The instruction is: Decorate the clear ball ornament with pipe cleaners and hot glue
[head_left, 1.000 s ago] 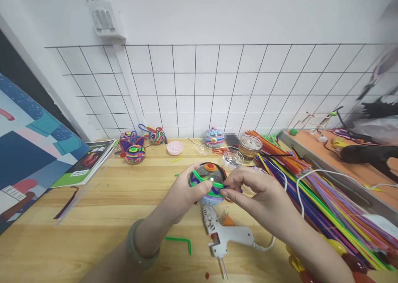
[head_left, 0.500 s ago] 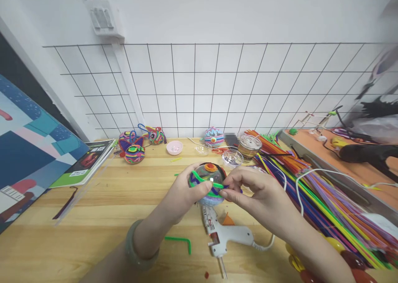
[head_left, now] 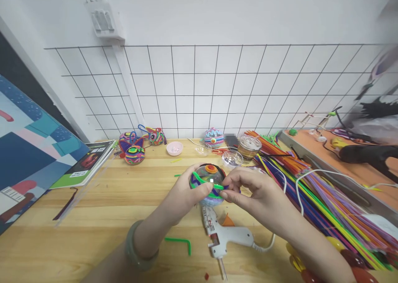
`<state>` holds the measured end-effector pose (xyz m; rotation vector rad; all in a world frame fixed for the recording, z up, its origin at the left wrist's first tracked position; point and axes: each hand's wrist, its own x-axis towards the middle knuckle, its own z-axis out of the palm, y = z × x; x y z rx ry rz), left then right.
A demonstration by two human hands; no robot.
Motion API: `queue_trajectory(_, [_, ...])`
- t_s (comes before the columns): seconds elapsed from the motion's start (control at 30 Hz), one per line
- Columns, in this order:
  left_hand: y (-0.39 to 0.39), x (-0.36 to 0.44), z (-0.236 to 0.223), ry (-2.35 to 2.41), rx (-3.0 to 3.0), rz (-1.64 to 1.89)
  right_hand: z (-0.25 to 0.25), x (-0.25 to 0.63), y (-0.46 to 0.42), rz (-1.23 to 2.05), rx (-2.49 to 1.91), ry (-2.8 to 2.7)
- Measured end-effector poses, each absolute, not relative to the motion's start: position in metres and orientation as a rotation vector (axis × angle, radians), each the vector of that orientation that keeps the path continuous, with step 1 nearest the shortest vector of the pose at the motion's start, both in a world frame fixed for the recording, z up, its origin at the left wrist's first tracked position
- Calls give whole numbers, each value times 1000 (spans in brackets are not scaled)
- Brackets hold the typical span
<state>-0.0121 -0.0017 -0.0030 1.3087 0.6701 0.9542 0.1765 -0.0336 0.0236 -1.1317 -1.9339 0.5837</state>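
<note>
Ball [head_left: 209, 178] held at middle of table [head_left: 118, 198], just beyond glue gun [head_left: 228, 235]. Coloured bands [head_left: 212, 201] already round lower part; upper dome [head_left: 217, 174] mostly bare under orange disc [head_left: 210, 168]. Looks partway covered. Left hand [head_left: 188, 189] grasps ball's left side, thumb on green strip [head_left: 218, 187]; right hand [head_left: 253, 187] pinches strip's right end, thumb against forefinger. Forearms slant in from near side.

Left hand [head_left: 185, 196] cupped, thumb laid inward, fingers mostly hidden, probably curled. Right hand [head_left: 259, 188] pinching, thumb toward index finger. Both forearms [head_left: 307, 239] angled in from below.
</note>
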Motion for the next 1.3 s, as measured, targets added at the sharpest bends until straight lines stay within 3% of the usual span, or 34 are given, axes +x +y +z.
queue_trajectory(0.6, [-4,-9,-2,610,993,940,20,180,-31,685,-1157,-1926])
queue_trajectory(1.3, [-12,-7,5,728,1212,1068,16,179,-29,517,-1083,-1965])
